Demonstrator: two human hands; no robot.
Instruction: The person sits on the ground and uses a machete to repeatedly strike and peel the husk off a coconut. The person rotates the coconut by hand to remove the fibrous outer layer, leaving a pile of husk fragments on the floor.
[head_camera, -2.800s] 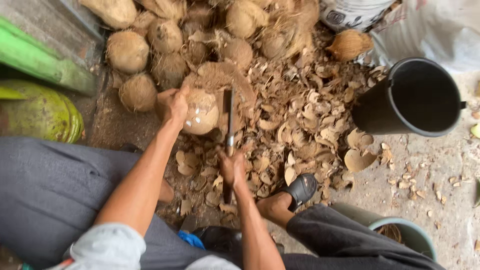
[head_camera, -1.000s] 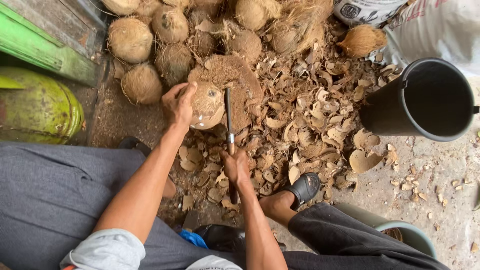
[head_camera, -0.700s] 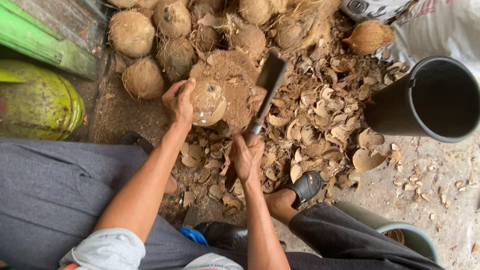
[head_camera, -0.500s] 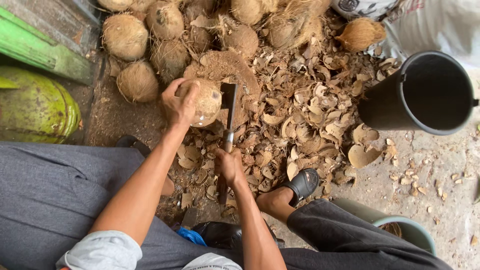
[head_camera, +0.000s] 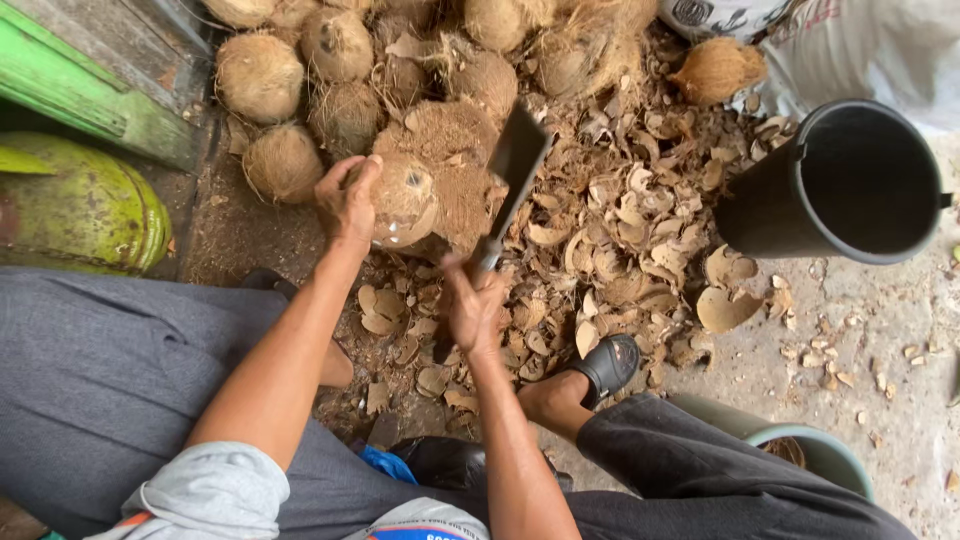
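My left hand (head_camera: 348, 200) grips a pale, partly shelled coconut (head_camera: 405, 199) and steadies it on a brown chopping stump (head_camera: 462, 165). My right hand (head_camera: 473, 305) is closed on the handle of a cleaver (head_camera: 512, 170), whose dark blade is raised and tilted to the right of the coconut, just above the stump. The blade does not touch the coconut.
Several husked coconuts (head_camera: 258, 76) are piled behind the stump. Broken shell pieces (head_camera: 620, 225) litter the ground to the right. A black bucket (head_camera: 848, 183) stands at the right, a green gas cylinder (head_camera: 75, 215) at the left. My sandalled foot (head_camera: 605, 365) rests among the shells.
The cleaver has swung up and tilted right again after a downward stroke beside the coconut half a second ago. My left hand has kept hold of the coconut, turning it slightly.
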